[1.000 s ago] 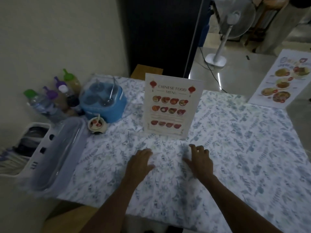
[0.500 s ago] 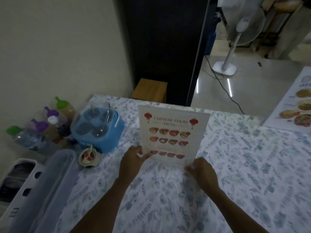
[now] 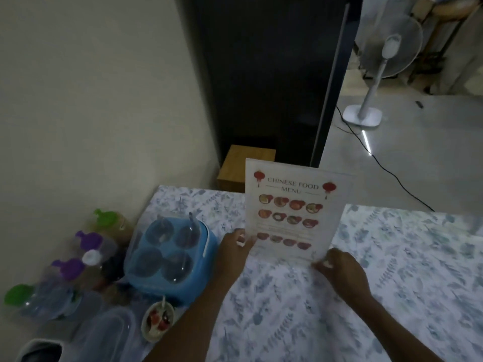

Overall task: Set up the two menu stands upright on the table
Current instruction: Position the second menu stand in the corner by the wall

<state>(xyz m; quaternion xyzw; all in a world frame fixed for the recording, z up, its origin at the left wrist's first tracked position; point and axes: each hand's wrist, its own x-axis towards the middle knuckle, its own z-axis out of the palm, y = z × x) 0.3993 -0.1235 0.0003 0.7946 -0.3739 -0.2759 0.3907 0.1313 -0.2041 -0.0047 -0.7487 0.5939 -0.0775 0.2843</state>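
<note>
1. Menu stand (image 3: pixel 290 215) upright near the table's (image 3: pixel 392 270) far edge.
2. Your left hand (image 3: pixel 232 250) and right hand (image 3: pixel 339 270) pinch its lower corners, fingers closed on it.
3. Base hidden, maybe not flat; letting go early could tip it.
4. Blue box (image 3: pixel 170 259) just left: don't knock it.

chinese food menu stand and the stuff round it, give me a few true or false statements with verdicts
1. Both hands hold the menu stand by its lower corners. True: left hand, right hand.
2. The menu stand lies flat on the table. False: it stands roughly upright.
3. The blue container sits left of the stand. True.
4. The bottles all have red caps. False: the caps are green, purple and white.
5. A standing fan is on the floor beyond the table. True.
</note>
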